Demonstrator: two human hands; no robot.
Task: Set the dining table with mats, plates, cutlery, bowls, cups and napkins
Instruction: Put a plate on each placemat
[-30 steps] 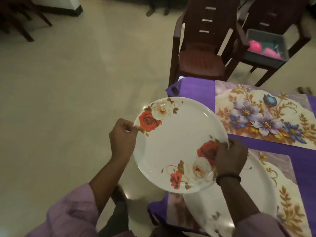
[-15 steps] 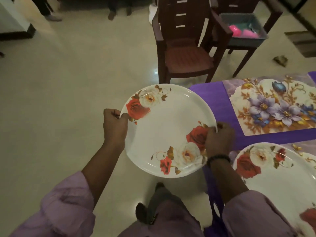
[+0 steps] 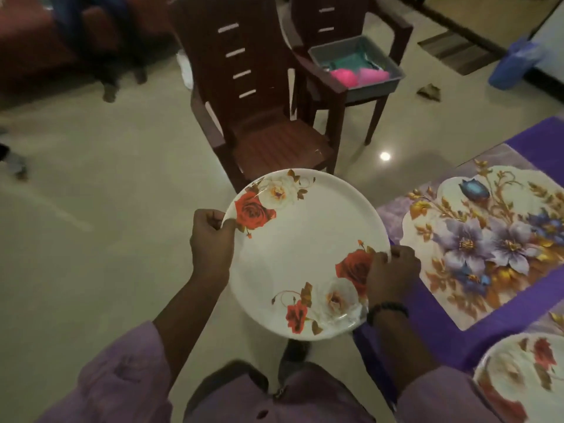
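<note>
Both hands grip one white rose-printed plate (image 3: 305, 254) at frame centre, held over the floor just off the tabletop (image 3: 427, 328) edge. The left hand (image 3: 210, 236) pinches the rim at the plate's left, thumb on top; the right hand (image 3: 390, 276) curls round the rim at its lower right. The bare floral mat (image 3: 488, 248) lies to the right of the plate, just beside the right hand, so that hand is nearer and likely leads the carry rightward. A second plate (image 3: 525, 374) already sits at the lower right corner.
</note>
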